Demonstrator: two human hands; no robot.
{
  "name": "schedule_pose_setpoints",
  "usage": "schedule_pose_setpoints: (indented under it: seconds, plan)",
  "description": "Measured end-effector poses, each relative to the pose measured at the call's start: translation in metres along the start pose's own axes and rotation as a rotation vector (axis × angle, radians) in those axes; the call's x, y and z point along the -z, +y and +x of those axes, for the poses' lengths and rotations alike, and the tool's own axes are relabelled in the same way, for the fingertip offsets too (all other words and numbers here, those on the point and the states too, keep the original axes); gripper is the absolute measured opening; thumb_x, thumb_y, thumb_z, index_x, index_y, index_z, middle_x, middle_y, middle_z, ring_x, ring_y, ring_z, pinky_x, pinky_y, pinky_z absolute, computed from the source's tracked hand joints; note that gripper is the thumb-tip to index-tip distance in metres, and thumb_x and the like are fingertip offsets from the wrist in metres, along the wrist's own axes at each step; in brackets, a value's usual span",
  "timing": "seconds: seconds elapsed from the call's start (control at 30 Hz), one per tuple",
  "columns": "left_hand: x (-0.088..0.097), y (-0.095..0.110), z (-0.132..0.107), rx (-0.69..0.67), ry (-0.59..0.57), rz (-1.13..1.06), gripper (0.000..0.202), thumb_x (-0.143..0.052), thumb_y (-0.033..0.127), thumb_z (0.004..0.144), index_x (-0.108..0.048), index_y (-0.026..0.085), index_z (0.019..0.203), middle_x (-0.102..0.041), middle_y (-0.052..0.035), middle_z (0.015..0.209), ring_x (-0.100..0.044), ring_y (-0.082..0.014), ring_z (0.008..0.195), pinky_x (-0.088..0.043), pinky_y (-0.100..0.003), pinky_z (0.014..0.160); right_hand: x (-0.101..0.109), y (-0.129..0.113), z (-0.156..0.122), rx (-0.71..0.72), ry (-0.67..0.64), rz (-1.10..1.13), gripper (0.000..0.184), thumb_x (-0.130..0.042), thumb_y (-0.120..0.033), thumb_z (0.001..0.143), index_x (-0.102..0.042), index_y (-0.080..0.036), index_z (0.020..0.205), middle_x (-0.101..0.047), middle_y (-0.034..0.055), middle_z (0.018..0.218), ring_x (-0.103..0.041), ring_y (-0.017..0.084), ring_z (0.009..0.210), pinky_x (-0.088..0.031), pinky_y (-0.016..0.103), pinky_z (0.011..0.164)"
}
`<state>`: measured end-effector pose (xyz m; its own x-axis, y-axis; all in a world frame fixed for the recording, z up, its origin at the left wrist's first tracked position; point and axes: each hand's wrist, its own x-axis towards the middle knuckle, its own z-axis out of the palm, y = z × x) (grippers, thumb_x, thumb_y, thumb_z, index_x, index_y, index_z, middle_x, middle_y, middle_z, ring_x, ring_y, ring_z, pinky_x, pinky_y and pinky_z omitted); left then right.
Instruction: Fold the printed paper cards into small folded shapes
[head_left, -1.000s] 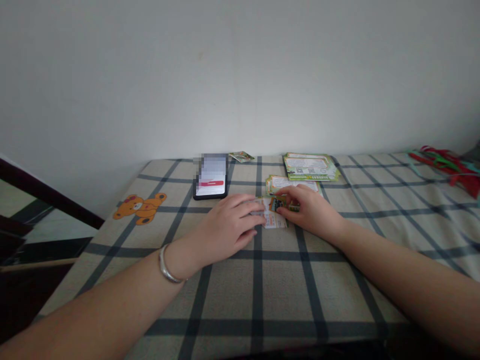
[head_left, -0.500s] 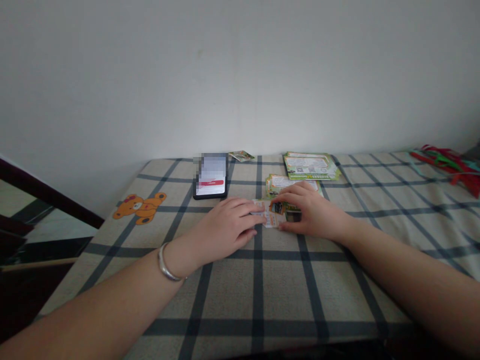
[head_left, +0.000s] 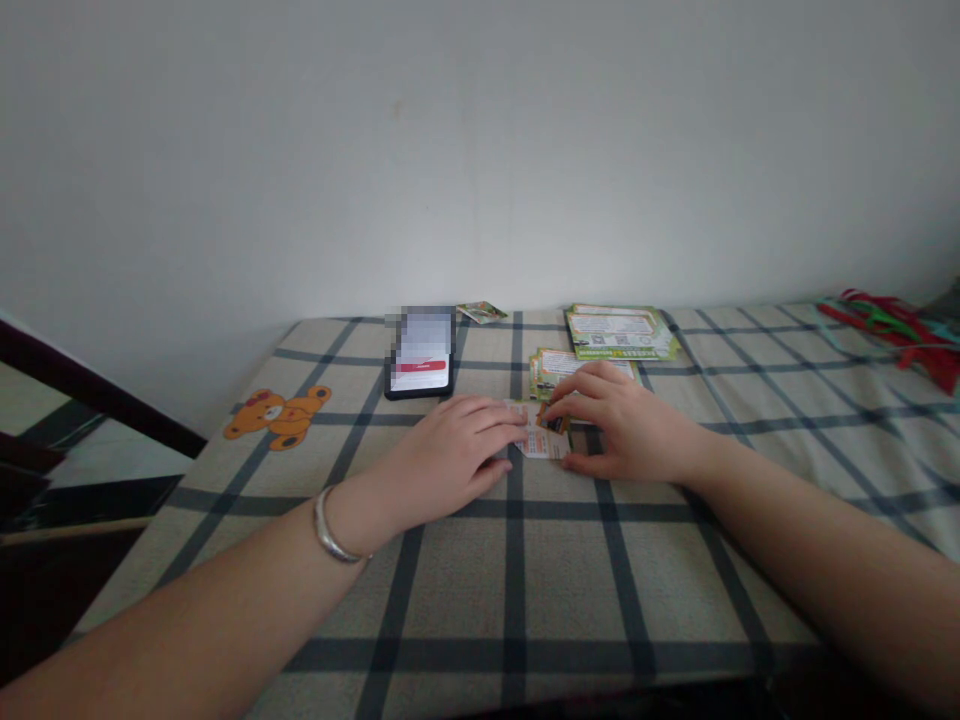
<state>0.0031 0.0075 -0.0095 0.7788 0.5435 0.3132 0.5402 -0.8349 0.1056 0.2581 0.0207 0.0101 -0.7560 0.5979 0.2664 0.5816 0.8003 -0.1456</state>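
Head view now: resting the left hand (head_left: 459, 450), slack and unclenched, on the left side of a pale printed sheet (head_left: 541, 446); arching the right hand (head_left: 622, 422) over the other side, with thumb and fingers parted, touching near an orange-and-dark patch (head_left: 554, 421), hard to tell if gripping. Lying flat on checked cloth (head_left: 457, 590), just before green-edged cards (head_left: 562, 362): whitish, orange-printed, partly covered.

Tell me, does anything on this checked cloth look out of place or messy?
Nothing looks visibly spilled or damaged. The red and green tangle at far right looks messy, and one small card lies askew beside the phone, apart from the card stack.
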Motion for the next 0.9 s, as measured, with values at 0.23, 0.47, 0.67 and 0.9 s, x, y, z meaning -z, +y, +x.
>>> schedule_pose_setpoints:
  seconds: [0.23, 0.47, 0.67, 0.9]
  plan:
    - [0.0, 0.0, 0.0, 0.0, 0.031, 0.003, 0.03, -0.063, 0.024, 0.084, -0.062, 0.018, 0.113, -0.063, -0.0075, 0.119, -0.054, -0.024, 0.112, -0.045, -0.044, 0.098, 0.001, -0.006, -0.001, 0.038, -0.005, -0.027, 0.033, -0.068, -0.037, 0.075, -0.067, -0.023, 0.104, -0.062, 0.0073, 0.112, -0.05, 0.027, 0.109, -0.04, 0.044, 0.097]
    - [-0.001, -0.001, -0.001, -0.021, 0.041, -0.011, 0.027, -0.061, 0.02, 0.085, -0.063, 0.02, 0.112, -0.062, -0.0059, 0.12, -0.054, -0.0229, 0.111, -0.045, -0.044, 0.098, -0.006, -0.021, -0.002, 0.018, 0.016, -0.122, 0.032, -0.063, -0.025, 0.073, -0.065, -0.018, 0.104, -0.064, 0.0103, 0.111, -0.045, 0.031, 0.119, -0.038, 0.047, 0.102]
    - [-0.002, -0.002, -0.002, -0.018, 0.039, -0.013, 0.025, -0.059, 0.021, 0.086, -0.064, 0.02, 0.11, -0.062, -0.0064, 0.119, -0.054, -0.0226, 0.112, -0.045, -0.043, 0.097, -0.009, -0.027, 0.002, 0.067, -0.021, -0.22, 0.018, -0.058, -0.021, 0.073, -0.064, -0.018, 0.09, -0.066, 0.0082, 0.091, -0.057, 0.026, 0.094, -0.039, 0.046, 0.099]
    - [0.0, -0.001, -0.001, -0.023, 0.035, -0.027, 0.025, -0.058, 0.02, 0.086, -0.064, 0.02, 0.111, -0.061, -0.0063, 0.121, -0.054, -0.0225, 0.112, -0.046, -0.043, 0.097, -0.014, -0.021, 0.002, 0.144, -0.005, -0.277, 0.015, -0.049, -0.019, 0.082, -0.063, -0.02, 0.083, -0.067, 0.005, 0.081, -0.058, 0.021, 0.081, -0.035, 0.044, 0.102]
